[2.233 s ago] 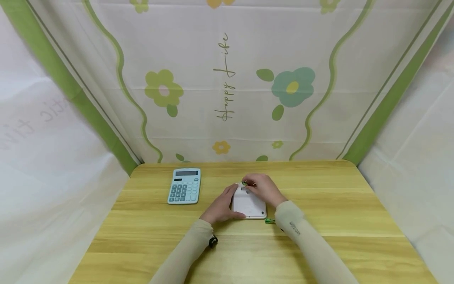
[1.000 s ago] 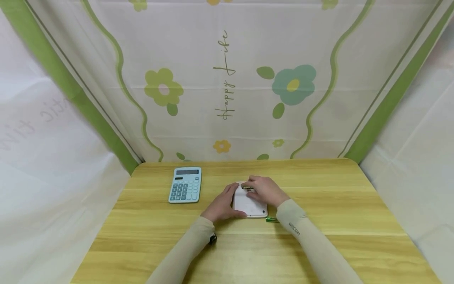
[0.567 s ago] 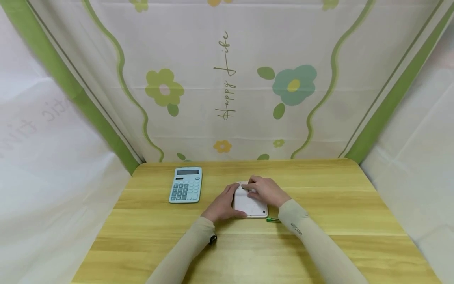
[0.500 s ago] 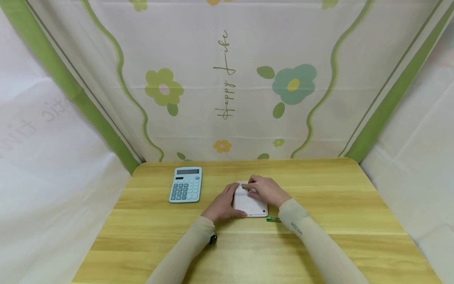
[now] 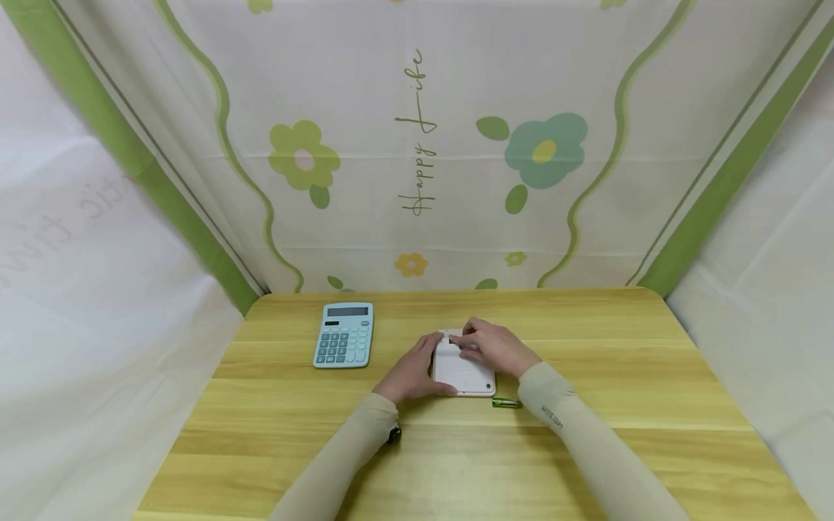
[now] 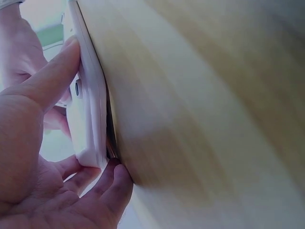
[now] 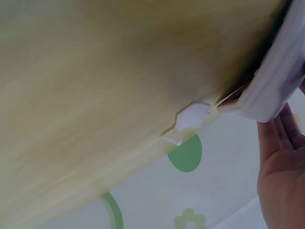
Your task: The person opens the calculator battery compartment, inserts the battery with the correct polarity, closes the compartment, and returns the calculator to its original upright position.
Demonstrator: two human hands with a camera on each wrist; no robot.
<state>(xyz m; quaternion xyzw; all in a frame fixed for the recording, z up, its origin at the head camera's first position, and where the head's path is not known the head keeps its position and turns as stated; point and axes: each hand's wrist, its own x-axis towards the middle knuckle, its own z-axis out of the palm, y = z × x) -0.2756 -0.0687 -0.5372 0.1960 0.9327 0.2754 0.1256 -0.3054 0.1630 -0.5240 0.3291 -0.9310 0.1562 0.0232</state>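
In the head view, a flat white device (image 5: 464, 373) lies on the wooden table with a small dark battery slot (image 5: 452, 341) near its far end. My left hand (image 5: 413, 370) grips its left side, thumb on the near edge and fingers at the far corner. The left wrist view shows that thumb (image 6: 57, 71) against the device's edge (image 6: 90, 119). My right hand (image 5: 500, 349) presses at the slot with a fingertip, thumb apart from it on the white back. What lies under that fingertip is mostly hidden. A green battery (image 5: 507, 402) rests beside the near right corner.
A light blue calculator (image 5: 344, 335) lies face up on the table (image 5: 260, 427), left of the device. In the right wrist view, a small white piece (image 7: 192, 117) shows near the table's far edge. Patterned white cloth (image 5: 365, 231) hangs behind the table and at both sides.
Earlier my right hand pinched a small green battery at the slot; then the battery lay there under my fingertip. Now my finger presses there, and the loose battery shows fully.
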